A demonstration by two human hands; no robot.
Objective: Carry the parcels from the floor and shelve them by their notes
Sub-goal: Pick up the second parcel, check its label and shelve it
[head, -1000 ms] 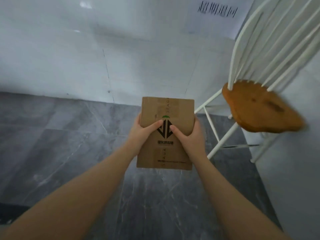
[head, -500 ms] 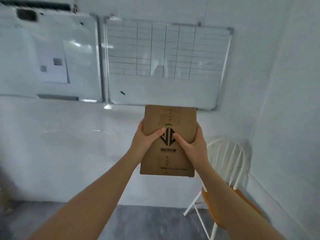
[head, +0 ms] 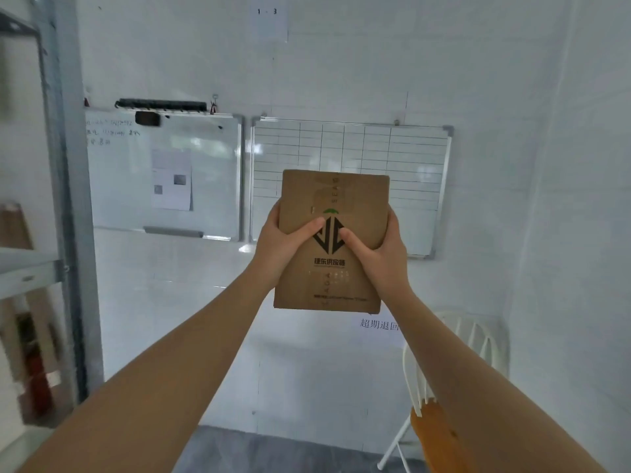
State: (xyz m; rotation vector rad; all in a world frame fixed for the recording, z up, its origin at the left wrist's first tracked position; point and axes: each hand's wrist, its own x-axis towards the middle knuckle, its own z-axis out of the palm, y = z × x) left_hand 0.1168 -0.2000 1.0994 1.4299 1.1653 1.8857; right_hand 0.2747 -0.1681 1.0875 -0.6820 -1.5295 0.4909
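Note:
A flat brown cardboard parcel [head: 333, 199] with a black diamond logo and printed characters is held upright at chest height in front of me. My left hand [head: 280, 245] grips its left edge with the thumb across the front. On the opposite edge my right hand [head: 382, 257] does the same, thumb beside the logo. A metal shelf unit [head: 73, 233] stands at the far left, with a grey shelf board [head: 27, 268] and blurred items on it. No note on the parcel can be seen.
Two whiteboards [head: 164, 172] [head: 413, 158] hang on the white wall ahead. A small paper marked "1-3" [head: 269, 23] is stuck high up. A white chair with an orange seat [head: 440, 435] stands at the lower right. Grey floor [head: 273, 452] shows below.
My view has swung up from the floor and chair to the wall and leftward, bringing the shelf unit into sight. Both hands keep the same hold on the parcel.

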